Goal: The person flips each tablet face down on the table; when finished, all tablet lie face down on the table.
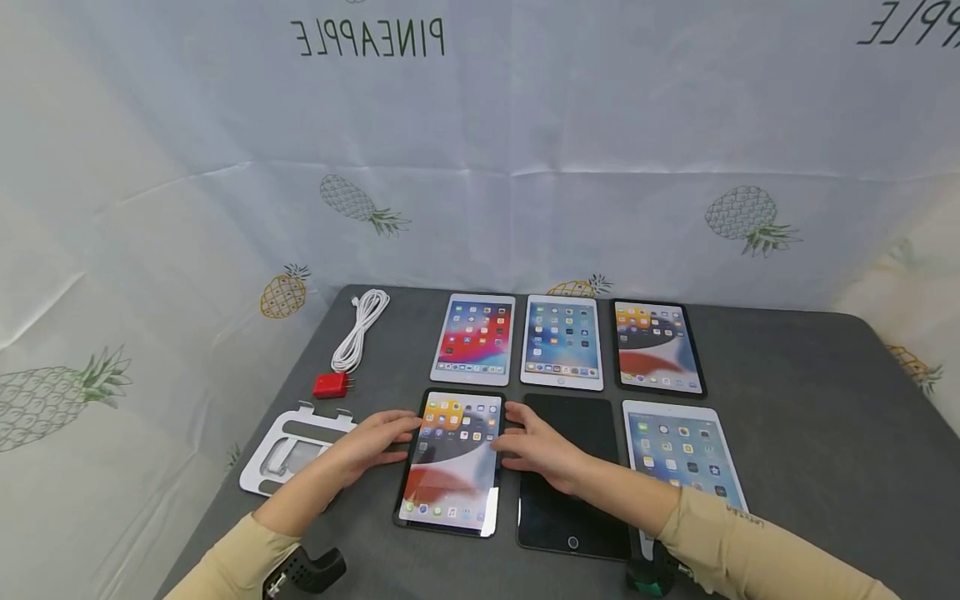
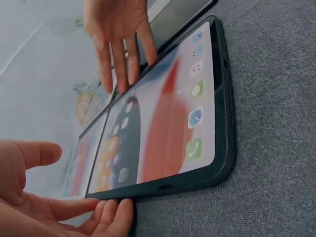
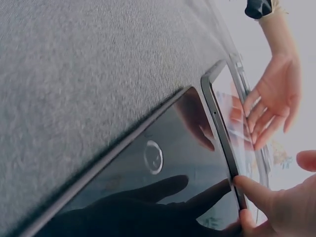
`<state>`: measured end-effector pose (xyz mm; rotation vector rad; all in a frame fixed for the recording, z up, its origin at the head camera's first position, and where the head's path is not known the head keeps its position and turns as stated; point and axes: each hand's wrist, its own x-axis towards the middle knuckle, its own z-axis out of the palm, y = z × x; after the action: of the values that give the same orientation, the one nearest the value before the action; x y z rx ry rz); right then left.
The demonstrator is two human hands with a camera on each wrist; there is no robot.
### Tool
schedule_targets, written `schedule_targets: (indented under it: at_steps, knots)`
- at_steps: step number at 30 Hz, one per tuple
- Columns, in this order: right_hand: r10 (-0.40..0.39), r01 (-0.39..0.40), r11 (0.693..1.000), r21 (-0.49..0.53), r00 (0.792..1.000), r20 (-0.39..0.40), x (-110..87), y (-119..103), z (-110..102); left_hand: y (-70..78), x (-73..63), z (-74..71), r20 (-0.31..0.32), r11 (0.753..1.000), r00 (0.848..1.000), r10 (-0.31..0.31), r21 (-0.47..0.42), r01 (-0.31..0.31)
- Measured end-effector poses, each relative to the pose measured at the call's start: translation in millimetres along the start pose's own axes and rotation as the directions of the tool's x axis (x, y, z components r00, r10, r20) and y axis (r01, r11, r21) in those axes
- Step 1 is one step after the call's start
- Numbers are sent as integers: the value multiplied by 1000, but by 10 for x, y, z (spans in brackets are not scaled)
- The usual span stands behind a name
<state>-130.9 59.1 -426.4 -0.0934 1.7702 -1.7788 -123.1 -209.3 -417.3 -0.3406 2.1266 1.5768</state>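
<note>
A lit tablet in a black case (image 1: 453, 467) lies flat, screen up, in the front row of the table. At its left edge is my left hand (image 1: 375, 443), fingers extended; in the left wrist view the fingertips (image 2: 118, 215) touch the case's side, thumb raised clear of it. My right hand (image 1: 542, 450) is at the opposite edge, partly above a dark-screened black tablet (image 1: 566, 521). The right wrist view shows its index fingertip (image 3: 243, 182) against the lit tablet's side. Neither hand is wrapped round the tablet.
Behind stand three lit tablets in a row: white (image 1: 474, 337), white (image 1: 562, 342) and black (image 1: 660, 346). Another white tablet (image 1: 686, 450) lies right, partly under the right forearm. Left are a coiled white cable (image 1: 360, 329), a red charger (image 1: 330, 385) and a white-grey stand (image 1: 281, 442).
</note>
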Motion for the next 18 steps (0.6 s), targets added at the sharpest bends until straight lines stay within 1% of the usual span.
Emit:
schedule_targets:
  at_steps: [4, 7, 12, 18]
  knots:
    - [-2, 2, 1000, 12, 1000, -6, -3, -8, 26, 13, 6, 8, -14, 1000, 1000, -15, 23, 15]
    - [-5, 5, 1000, 19, 1000, -8, -10, -16, 34, 13, 5, 24, -30, 1000, 999, -28, 2, 28]
    - [2, -1, 1000, 27, 1000, -12, -20, -29, 41, -2, -9, 97, -56, 994, 998, -30, -104, 24]
    - [6, -5, 1000, 19, 1000, -10, 9, -30, 48, -5, -21, 215, -106, 973, 994, -11, -230, -14]
